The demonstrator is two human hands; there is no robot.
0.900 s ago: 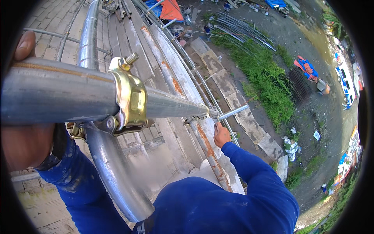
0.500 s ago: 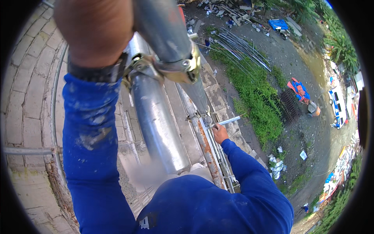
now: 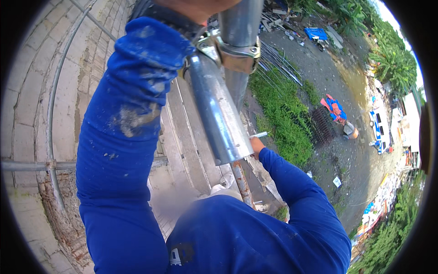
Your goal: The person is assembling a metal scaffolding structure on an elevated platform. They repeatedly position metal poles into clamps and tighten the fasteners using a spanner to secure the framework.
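My left hand point(image 3: 196, 8) is at the top edge, in front of the upright metal scaffold tube point(image 3: 239, 25). Its fingers lie outside the picture, so its grip is hidden. Below it, a scaffold coupler point(image 3: 237, 51) joins the upright to a shiny tube point(image 3: 219, 114), whose end points toward me. My right hand point(image 3: 257, 147) is lower and farther off, closed beside a short metal bar point(image 3: 260, 135). The shiny tube's end partly covers that hand, and what it grips cannot be made out.
Planks point(image 3: 189, 132) and a rusty tube point(image 3: 241, 180) lie below me. A railing pipe point(image 3: 52, 100) runs along the block wall point(image 3: 27, 114) at left. Far down on the right are green plants point(image 3: 287, 114), loose pipes point(image 3: 283, 64) and a white vehicle point(image 3: 379, 128).
The view has shifted, so the shiny tube and coupler now sit farther right. My left hand has moved up and partly out of the picture. The tube end now covers part of my right hand.
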